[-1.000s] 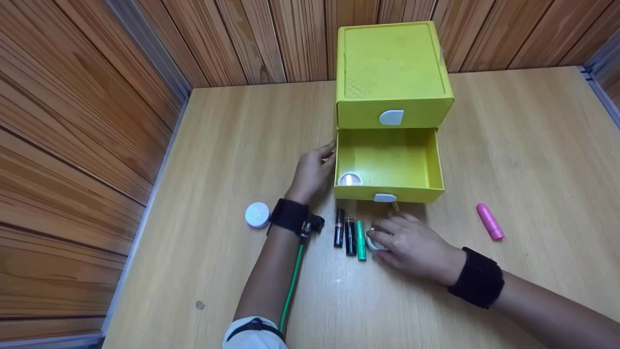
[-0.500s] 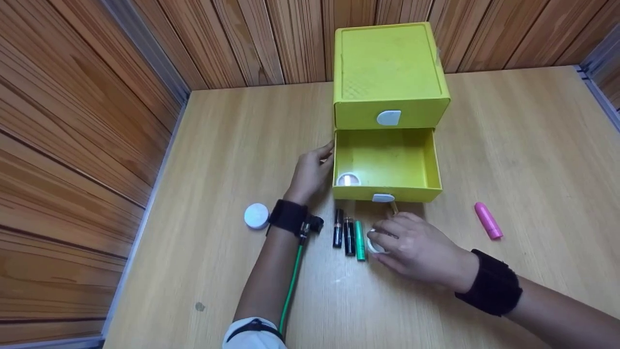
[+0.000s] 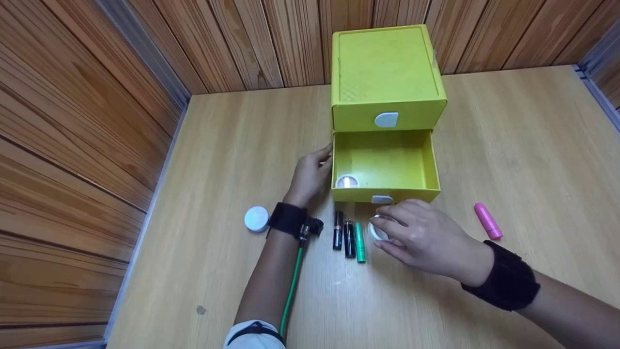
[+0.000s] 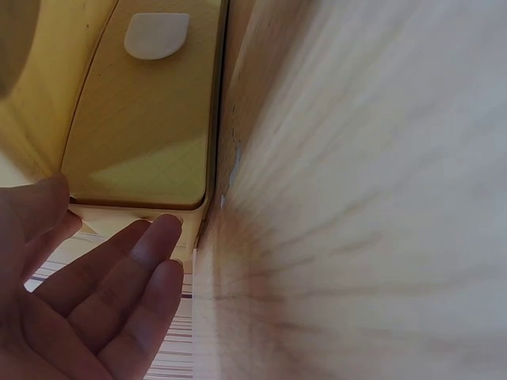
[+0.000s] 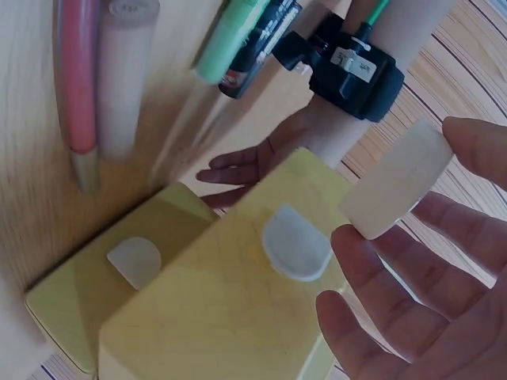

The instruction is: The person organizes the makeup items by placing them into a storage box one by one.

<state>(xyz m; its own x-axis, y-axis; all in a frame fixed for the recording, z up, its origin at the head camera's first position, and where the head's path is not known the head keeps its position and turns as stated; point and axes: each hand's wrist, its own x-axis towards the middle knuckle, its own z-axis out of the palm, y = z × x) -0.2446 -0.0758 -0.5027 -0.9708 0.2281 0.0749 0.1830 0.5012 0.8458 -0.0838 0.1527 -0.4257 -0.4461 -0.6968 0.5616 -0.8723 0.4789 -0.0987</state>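
Two fingers and the thumb of the right hand (image 3: 426,237) pinch a round white container (image 5: 400,182) in front of the pulled-out drawer (image 3: 353,195); from the head view the hand covers most of it. The left hand (image 3: 308,177) is beside the yellow drawer unit (image 3: 387,68), its thumb and fingers spread, the fingertips partly hidden by the unit; whether they press on it is hard to tell. A pink stick (image 5: 78,87) and a pale tube (image 5: 123,79), both cut off in the right wrist view, are concealed by the right hand from above. Two dark tubes (image 3: 349,238), their lettering unreadable, lie beside a green tube (image 3: 360,242). One clear-topped disc (image 3: 347,182) shows inside the drawer, partly behind its front.
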